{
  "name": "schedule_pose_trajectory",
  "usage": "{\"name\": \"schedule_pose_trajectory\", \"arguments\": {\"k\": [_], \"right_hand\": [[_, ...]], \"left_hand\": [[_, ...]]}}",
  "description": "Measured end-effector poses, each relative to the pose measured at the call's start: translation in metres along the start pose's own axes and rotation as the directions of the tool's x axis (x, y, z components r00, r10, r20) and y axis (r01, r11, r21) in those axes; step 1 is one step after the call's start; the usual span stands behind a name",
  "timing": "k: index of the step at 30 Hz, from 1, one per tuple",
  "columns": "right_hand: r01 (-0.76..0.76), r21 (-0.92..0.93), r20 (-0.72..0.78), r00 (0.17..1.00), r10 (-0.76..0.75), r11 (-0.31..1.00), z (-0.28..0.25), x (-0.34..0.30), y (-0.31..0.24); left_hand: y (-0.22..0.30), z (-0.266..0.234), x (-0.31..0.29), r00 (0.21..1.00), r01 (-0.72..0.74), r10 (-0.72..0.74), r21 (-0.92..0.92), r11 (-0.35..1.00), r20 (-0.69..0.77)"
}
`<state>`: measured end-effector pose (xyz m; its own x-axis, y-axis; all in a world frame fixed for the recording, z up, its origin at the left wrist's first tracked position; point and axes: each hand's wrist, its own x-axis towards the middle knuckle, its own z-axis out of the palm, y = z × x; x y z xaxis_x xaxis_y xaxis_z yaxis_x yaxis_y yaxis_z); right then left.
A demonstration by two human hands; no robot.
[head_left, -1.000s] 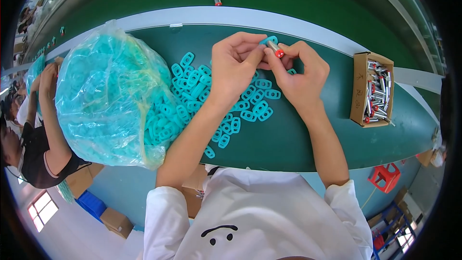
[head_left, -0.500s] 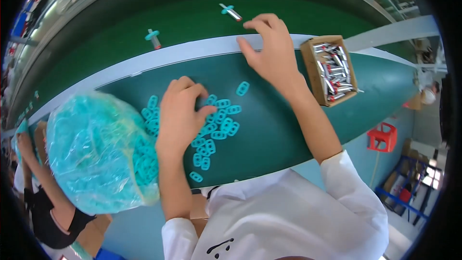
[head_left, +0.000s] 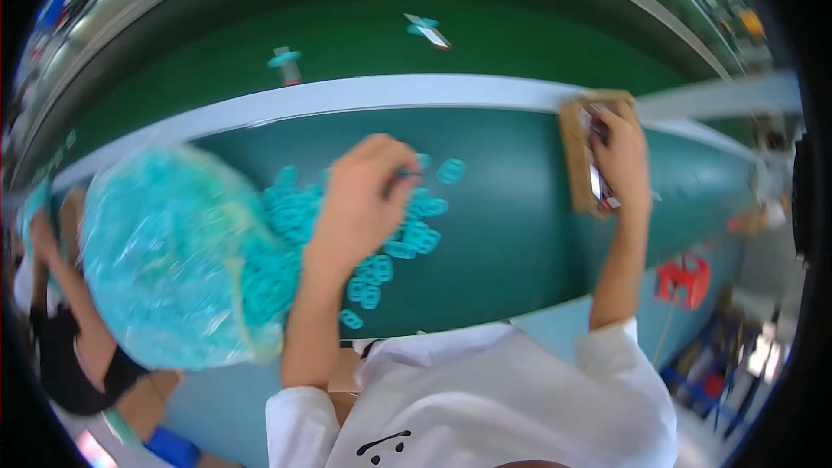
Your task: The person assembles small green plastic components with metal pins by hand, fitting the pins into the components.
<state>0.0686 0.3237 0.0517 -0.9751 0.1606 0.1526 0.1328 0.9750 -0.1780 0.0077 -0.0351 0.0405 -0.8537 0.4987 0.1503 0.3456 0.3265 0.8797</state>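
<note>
My left hand [head_left: 360, 204] is over a pile of small teal plastic oval pieces with two openings [head_left: 373, 269], its fingers pinched on one such piece [head_left: 406, 173], seen nearly edge-on. My right hand [head_left: 626, 156] reaches into a brown cardboard box [head_left: 575, 156] of silver metal tubes with red ends [head_left: 605, 195]. Blur and the tubes around them hide how its fingertips close. One loose teal piece [head_left: 451, 171] lies to the right of the pile. Left of my forearm bulges a clear plastic bag [head_left: 165, 260] full of teal pieces, some spilling from its mouth.
Beyond a pale rail [head_left: 364, 94], two silver tubes fitted with teal pieces [head_left: 433, 35] [head_left: 289, 68] lie on a green belt [head_left: 355, 43]. A person in black [head_left: 78, 338] works at the far left. A red stool [head_left: 683, 280] stands on the floor at right.
My right hand has gone from near the rail rightward into the box. My left hand has shifted right and now pinches a teal piece. The view has tilted slightly.
</note>
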Motion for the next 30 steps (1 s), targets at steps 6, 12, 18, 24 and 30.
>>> {"name": "schedule_pose_trajectory", "arguments": {"k": [6, 12, 18, 24, 30], "right_hand": [[-0.068, 0.113, -0.019, 0.997, 0.07, 0.991, -0.015, -0.03, 0.096], [-0.082, 0.277, -0.211, 0.967, 0.144, 0.957, -0.025, -0.009, 0.021], [0.052, 0.661, 0.047, 0.993, -0.11, 0.749, 0.008, -0.008, -0.112], [0.165, 0.852, -0.091, 0.981, -0.17, 0.497, 0.021, 0.008, -0.183], [0.197, 0.806, -0.149, 0.98, -0.131, 0.558, 0.042, 0.007, -0.207]], "left_hand": [[-0.025, 0.035, 0.005, 0.971, -0.199, 0.18, -0.116, 0.973, -0.156], [-0.01, 0.026, -0.001, 0.963, 0.021, -0.105, -0.316, 0.949, -0.25], [-0.032, 0.045, 0.002, 0.939, 0.098, -0.231, -0.447, 0.889, -0.254], [-0.042, 0.042, 0.014, 0.893, 0.049, -0.254, -0.482, 0.875, -0.372], [-0.029, 0.019, 0.013, 0.876, 0.017, -0.31, -0.619, 0.785, -0.369]]}}
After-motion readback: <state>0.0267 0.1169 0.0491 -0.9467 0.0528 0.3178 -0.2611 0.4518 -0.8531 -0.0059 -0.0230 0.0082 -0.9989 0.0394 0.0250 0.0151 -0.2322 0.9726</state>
